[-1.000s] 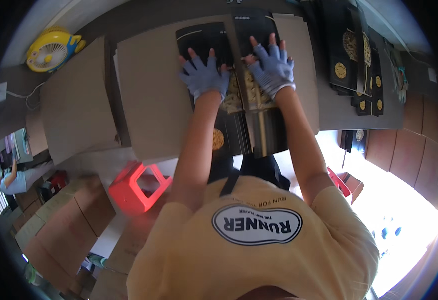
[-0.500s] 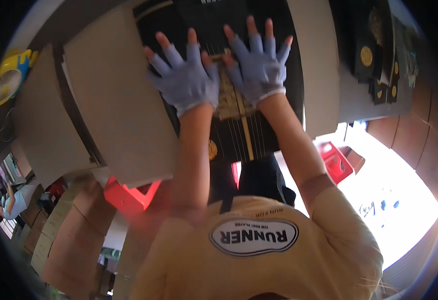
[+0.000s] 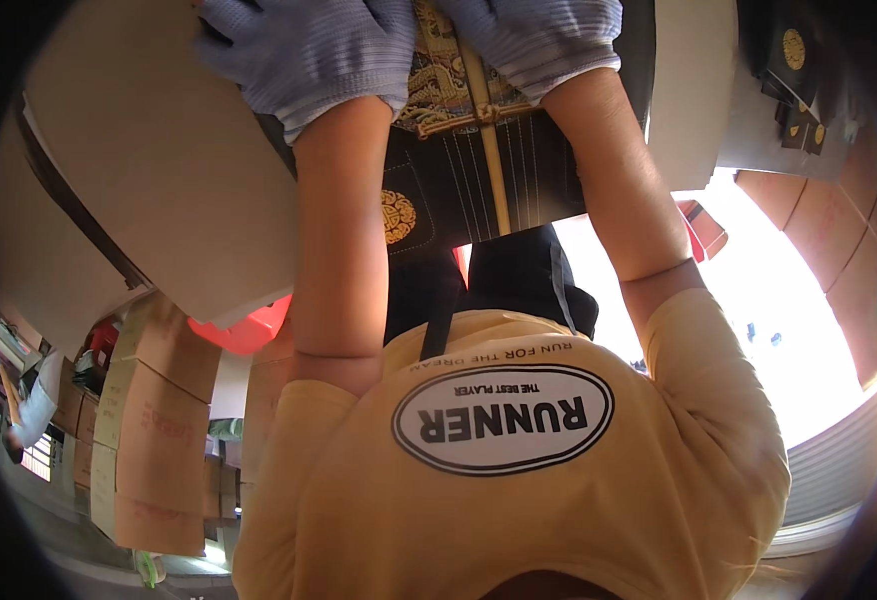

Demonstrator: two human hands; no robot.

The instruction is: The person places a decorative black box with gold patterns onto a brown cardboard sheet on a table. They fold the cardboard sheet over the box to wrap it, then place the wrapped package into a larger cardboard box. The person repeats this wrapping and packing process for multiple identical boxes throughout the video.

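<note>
A black panel (image 3: 434, 185) with gold decoration lies in front of me. It carries a patterned gold-and-dark band, a gold stripe, fine pale lines and a round gold medallion; its far part is out of view. My left hand (image 3: 324, 50), in a grey-blue glove, rests palm down over the panel's left side, with its visible fingers apart. Opposite it, my right hand (image 3: 549, 40), gloved alike, lies flat on the right side, its fingertips cut off by the upper edge. Neither hand shows anything gripped.
A large grey-brown board (image 3: 159, 150) spreads to the left of the panel. Black pieces with gold medallions (image 3: 794, 50) lie at the far right. Below left are a red plastic stool (image 3: 249, 328) and stacked cardboard boxes (image 3: 164, 430). Another person (image 3: 37, 405) is at the far left.
Both hands and the panel now sit higher in the picture, partly past its upper edge. My hands were spread flat on the panel earlier too; their fingertips have left the view.
</note>
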